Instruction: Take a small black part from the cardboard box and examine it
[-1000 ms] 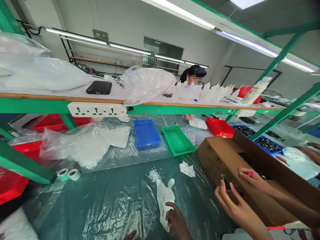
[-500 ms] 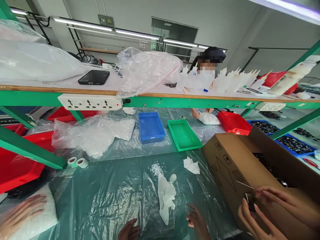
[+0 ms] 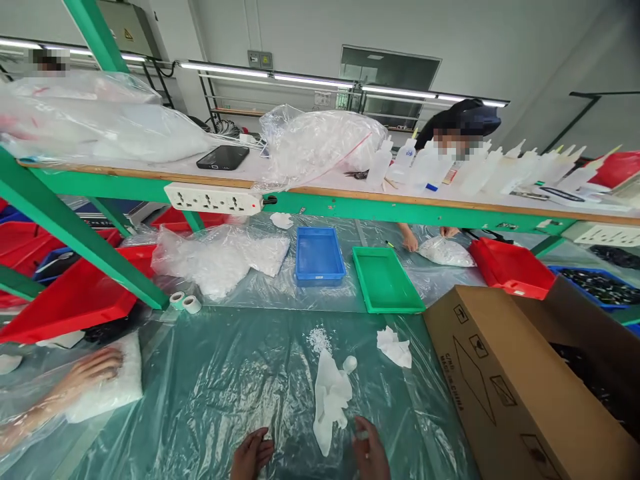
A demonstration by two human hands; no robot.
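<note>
My left hand (image 3: 253, 453) rests low on the plastic-covered table, its fingers loosely bent and apart, with nothing in them. To its right, my right hand (image 3: 371, 448) is beside the crumpled white tissue (image 3: 331, 399), fingers apart and slightly blurred. I cannot tell whether they touch the tissue. A small pile of tiny white pieces (image 3: 319, 339) lies at the tissue's far end. Close to its right side sits a small round white piece (image 3: 349, 364). Another crumpled tissue (image 3: 394, 347) is farther right.
Blue tray (image 3: 320, 277) and green tray (image 3: 383, 308) stand behind. A cardboard box (image 3: 493, 360) flanks the right. At left, another person's hand (image 3: 97, 365) presses a bag of white material (image 3: 127, 380). Tape rolls (image 3: 191, 305) lie near the green post. A shelf (image 3: 350, 205) spans overhead.
The view has turned left. My right hand has moved left, closer to the tissue. Another person's hands holding a small dark part at the right have left the view.
</note>
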